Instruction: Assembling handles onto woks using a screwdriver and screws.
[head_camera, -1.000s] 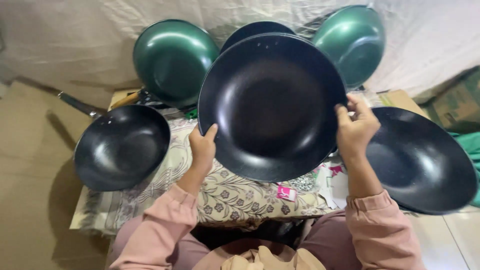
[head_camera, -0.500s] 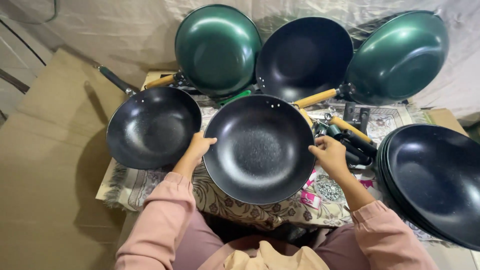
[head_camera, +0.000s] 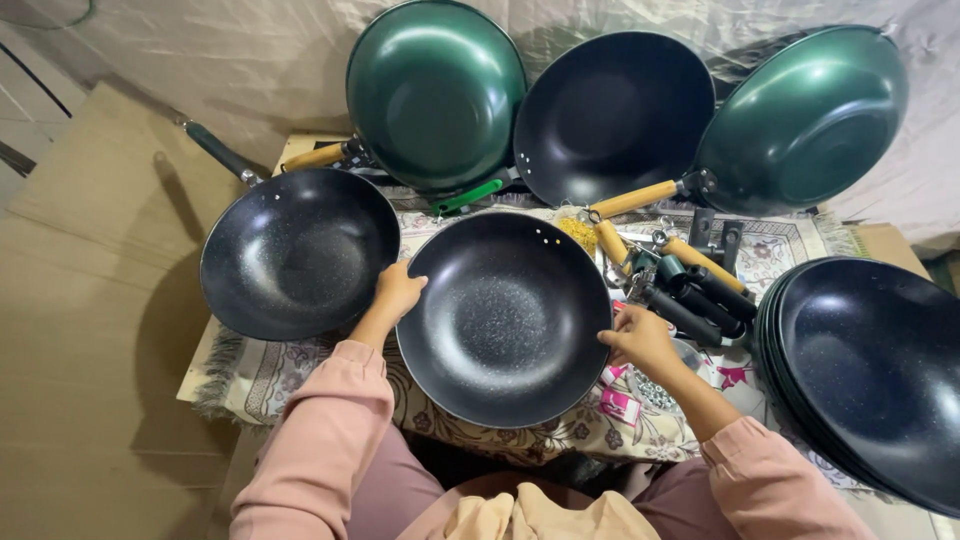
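Both hands grip the rim of a handleless black wok (head_camera: 505, 318) at frame centre: left hand (head_camera: 397, 292) on its left edge, right hand (head_camera: 640, 340) on its right edge, above the patterned cloth (head_camera: 560, 430).

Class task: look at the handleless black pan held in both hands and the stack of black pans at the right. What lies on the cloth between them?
In the head view, loose pan handles, black and wooden, lie between the held pan and the stack.

Low table (head_camera: 215, 365) draped in a patterned, fringed cloth (head_camera: 265, 375). Behind it a pale creased sheet (head_camera: 230, 60) hangs as backdrop. Flat brown cardboard (head_camera: 90, 300) covers the floor at left. Light soft and even, possibly daylight; source out of view.
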